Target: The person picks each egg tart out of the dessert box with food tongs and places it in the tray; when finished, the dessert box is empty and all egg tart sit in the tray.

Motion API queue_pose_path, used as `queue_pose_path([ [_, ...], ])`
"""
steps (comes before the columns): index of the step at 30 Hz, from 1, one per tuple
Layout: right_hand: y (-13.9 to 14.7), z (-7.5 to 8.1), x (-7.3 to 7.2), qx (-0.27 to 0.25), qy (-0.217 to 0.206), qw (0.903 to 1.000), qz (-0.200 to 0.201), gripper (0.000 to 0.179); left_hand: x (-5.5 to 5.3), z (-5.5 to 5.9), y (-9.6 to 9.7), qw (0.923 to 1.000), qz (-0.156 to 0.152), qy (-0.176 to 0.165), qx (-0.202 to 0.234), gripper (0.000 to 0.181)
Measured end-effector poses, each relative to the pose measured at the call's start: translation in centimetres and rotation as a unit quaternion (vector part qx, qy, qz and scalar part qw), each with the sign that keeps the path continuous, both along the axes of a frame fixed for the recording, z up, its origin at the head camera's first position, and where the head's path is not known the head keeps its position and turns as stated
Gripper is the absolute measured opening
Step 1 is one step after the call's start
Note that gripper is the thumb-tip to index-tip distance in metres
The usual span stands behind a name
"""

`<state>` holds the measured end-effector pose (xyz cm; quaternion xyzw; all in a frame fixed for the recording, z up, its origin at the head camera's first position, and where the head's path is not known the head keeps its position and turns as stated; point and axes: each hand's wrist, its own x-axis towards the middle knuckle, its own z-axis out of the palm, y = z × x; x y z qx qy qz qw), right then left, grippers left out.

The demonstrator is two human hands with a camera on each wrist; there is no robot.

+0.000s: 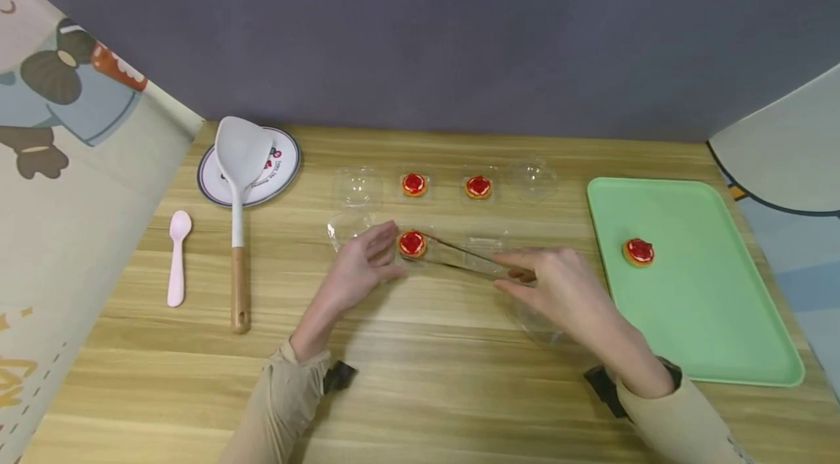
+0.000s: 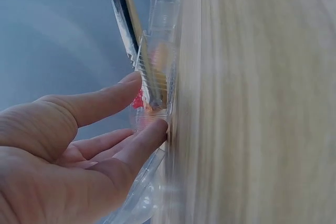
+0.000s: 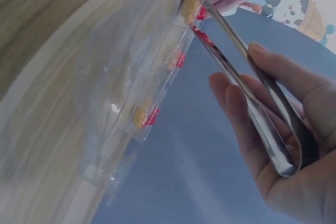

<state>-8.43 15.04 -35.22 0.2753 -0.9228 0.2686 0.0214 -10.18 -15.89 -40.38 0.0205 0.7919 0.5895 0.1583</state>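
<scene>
My right hand [image 1: 561,285] holds metal tongs [image 3: 266,134], thumb on one arm and fingers on the other. The tongs' tips stand on either side of a small tart [image 1: 412,244] with red topping, in the front row of clear plastic cases. Around that tart's clear case [image 2: 169,72] my left hand [image 1: 354,267] has its thumb and fingers, pinching the near end in the left wrist view. Two similar tarts sit in clear cases behind, a left tart [image 1: 414,184] and a right tart [image 1: 478,187]. Whether the tips press the tart is hard to tell.
On the right lies a green tray [image 1: 709,318] with one tart [image 1: 639,252] on it. At left are a pink spoon [image 1: 177,260] and a white spatula [image 1: 237,223] resting across a plate [image 1: 282,176]. A clear lid [image 1: 533,178] lies open at the back.
</scene>
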Motion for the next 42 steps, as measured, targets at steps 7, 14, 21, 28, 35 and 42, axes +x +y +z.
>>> queue_pose_path([
  [7,0.3,-0.3,0.1,-0.014,-0.021,0.9995,-0.016,0.034,0.0,0.0,0.1,1.0000,0.005,0.005,-0.004,0.087],
  [14,0.7,-0.2,0.4,-0.020,-0.037,0.9983,-0.040,0.036,0.0,-0.1,0.1,0.9999,0.008,0.006,-0.014,0.087],
  [21,1.3,-0.4,0.8,-0.050,-0.029,0.9970,-0.051,0.034,0.1,0.1,0.1,0.9999,0.010,0.004,-0.009,0.087],
  [28,2.1,-0.4,1.5,-0.073,-0.043,0.9934,-0.077,0.033,0.2,0.1,0.0,0.9998,0.010,0.005,-0.019,0.087],
  [35,3.3,-0.6,2.5,-0.097,-0.006,0.9906,-0.095,0.033,0.3,0.1,0.2,0.9997,0.016,0.003,-0.018,0.086],
  [42,5.0,0.0,3.7,-0.104,-0.017,0.9836,-0.146,0.036,0.2,-0.1,0.2,0.9995,0.016,0.008,-0.025,0.085],
])
